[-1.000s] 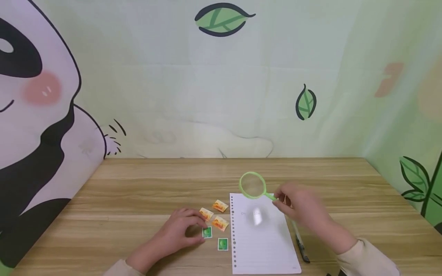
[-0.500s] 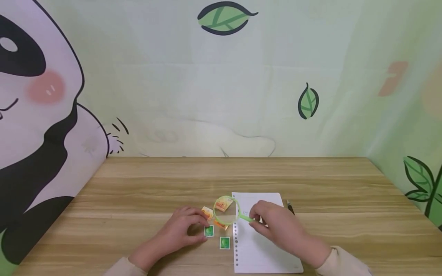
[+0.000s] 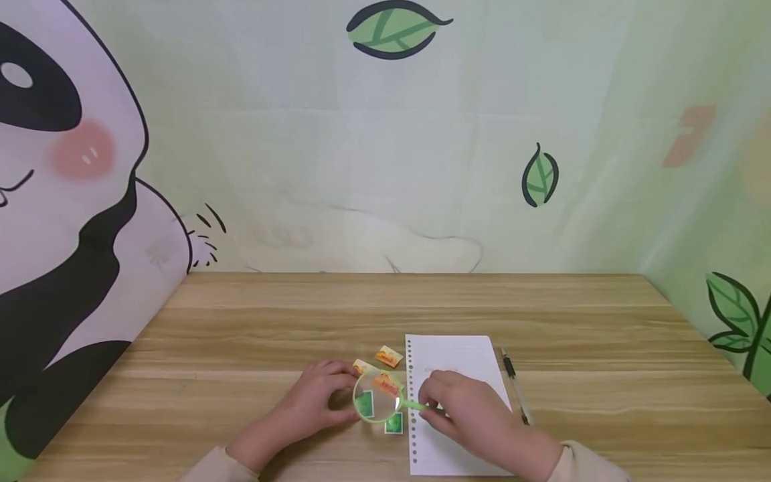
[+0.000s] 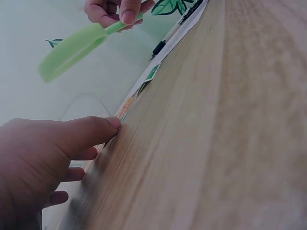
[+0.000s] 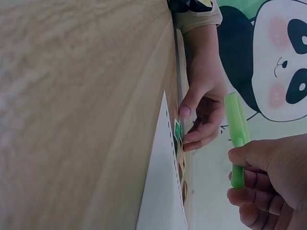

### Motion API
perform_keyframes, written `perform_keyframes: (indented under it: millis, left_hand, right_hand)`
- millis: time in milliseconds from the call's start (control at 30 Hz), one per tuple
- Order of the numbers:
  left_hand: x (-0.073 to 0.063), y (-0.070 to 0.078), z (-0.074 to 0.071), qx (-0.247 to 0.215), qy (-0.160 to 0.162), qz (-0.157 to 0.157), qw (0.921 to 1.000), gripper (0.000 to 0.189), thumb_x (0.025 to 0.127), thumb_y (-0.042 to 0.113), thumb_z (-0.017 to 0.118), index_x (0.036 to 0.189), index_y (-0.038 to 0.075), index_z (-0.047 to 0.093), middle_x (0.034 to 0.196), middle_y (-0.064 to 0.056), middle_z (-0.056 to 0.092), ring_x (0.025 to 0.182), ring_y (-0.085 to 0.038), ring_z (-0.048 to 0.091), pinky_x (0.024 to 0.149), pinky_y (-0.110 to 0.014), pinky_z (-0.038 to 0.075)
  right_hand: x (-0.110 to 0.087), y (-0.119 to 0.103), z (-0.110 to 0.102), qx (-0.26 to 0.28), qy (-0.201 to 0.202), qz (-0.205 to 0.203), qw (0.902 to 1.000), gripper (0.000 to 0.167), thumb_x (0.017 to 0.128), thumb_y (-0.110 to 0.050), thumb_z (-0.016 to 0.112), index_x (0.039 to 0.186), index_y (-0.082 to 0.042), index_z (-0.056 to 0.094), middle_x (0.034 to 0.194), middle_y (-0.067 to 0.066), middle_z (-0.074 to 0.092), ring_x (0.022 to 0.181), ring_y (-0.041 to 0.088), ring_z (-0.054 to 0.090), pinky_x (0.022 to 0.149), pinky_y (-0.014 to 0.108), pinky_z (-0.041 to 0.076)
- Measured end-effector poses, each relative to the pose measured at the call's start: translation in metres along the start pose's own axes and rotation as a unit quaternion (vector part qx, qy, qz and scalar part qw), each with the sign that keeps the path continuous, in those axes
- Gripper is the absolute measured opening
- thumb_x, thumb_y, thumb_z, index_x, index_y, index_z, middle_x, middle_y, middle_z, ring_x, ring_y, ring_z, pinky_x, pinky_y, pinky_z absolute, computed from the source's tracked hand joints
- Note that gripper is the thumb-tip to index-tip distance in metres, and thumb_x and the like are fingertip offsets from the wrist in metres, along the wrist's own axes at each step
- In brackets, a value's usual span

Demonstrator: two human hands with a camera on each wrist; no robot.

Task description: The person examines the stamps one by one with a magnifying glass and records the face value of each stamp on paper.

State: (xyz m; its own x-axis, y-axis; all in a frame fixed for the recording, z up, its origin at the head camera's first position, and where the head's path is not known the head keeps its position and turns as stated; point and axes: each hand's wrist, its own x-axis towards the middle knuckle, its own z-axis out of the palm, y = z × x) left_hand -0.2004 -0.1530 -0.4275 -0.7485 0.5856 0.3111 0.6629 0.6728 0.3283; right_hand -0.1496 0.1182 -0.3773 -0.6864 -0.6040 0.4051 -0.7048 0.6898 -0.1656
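R hand [image 3: 470, 412] grips the handle of a light-green round-rimmed magnifying glass [image 3: 400, 401], thumb on one side, curled fingers on the other. Glass is held up off the table, tilt n/c from head cam; both wrist cams show a gap below it. From head cam, lens covers a small square green card w/ white border [image 3: 365, 404] + part of an orange-and-cream rectangular card [image 3: 386, 384].

L hand [image 3: 319, 396] rests low on the wood-grain tabletop [image 3: 289, 301], left of the cards; fingers relaxed + apart, thumb and fingertips at the left edge of the green card. Exact contact n/c.

2nd green square card [image 3: 394, 424] sits on the near side, just left of the paper. Two more orange cards on the far side: one [image 3: 364, 366] by the L fingertips, other [image 3: 389, 356] farthest, near the paper's left edge.

White lined sheet w/ punched holes [image 3: 460, 355] lies right of the cards, partly under R hand. Clear pen w/ black grip [image 3: 515, 381] along its right side.
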Motion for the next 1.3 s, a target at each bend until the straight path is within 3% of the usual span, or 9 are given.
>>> perform_keyframes:
  millis: [233, 900, 1067, 1300]
  left_hand:
    - [0.000, 0.000, 0.000, 0.002, -0.007, -0.005, 1.0000, 0.028, 0.073, 0.025, 0.079, 0.099, 0.019, 0.072, 0.111, 0.004, 0.066, 0.109, -0.019, 0.056, 0.096, -0.049, 0.043]
    - [0.002, 0.003, -0.003, 0.009, -0.012, -0.004, 0.9999, 0.027, 0.074, 0.031, 0.079, 0.098, 0.020, 0.071, 0.111, 0.007, 0.067, 0.110, -0.019, 0.056, 0.097, -0.049, 0.043]
    - [0.003, 0.005, -0.005, 0.011, -0.017, -0.002, 0.9998, 0.028, 0.075, 0.027, 0.078, 0.100, 0.018, 0.071, 0.113, 0.002, 0.067, 0.110, -0.021, 0.057, 0.096, -0.050, 0.043]
    - [0.003, 0.006, -0.006, 0.009, -0.010, 0.009, 0.9999, 0.027, 0.078, 0.036, 0.076, 0.099, 0.021, 0.071, 0.114, 0.004, 0.067, 0.110, -0.020, 0.056, 0.097, -0.049, 0.043]
  right_hand:
    - [0.001, -0.004, 0.002, -0.001, -0.022, 0.002, 0.9998, 0.009, 0.083, -0.018, 0.072, 0.086, -0.018, 0.063, 0.083, -0.011, 0.061, 0.073, -0.003, 0.051, 0.061, 0.015, 0.048]
    - [-0.002, -0.006, 0.004, -0.019, -0.021, -0.011, 0.9995, 0.009, 0.084, -0.021, 0.071, 0.086, -0.019, 0.063, 0.085, -0.011, 0.061, 0.076, -0.001, 0.053, 0.061, 0.016, 0.048]
    - [-0.001, -0.004, -0.002, -0.015, 0.000, -0.011, 0.9998, 0.011, 0.083, -0.019, 0.073, 0.085, -0.018, 0.062, 0.082, -0.011, 0.061, 0.074, -0.001, 0.054, 0.061, 0.016, 0.048]
    - [-0.004, 0.004, -0.011, -0.013, 0.036, 0.003, 0.9992, 0.014, 0.080, -0.017, 0.075, 0.082, -0.019, 0.061, 0.079, -0.013, 0.060, 0.068, -0.002, 0.051, 0.056, 0.012, 0.042]
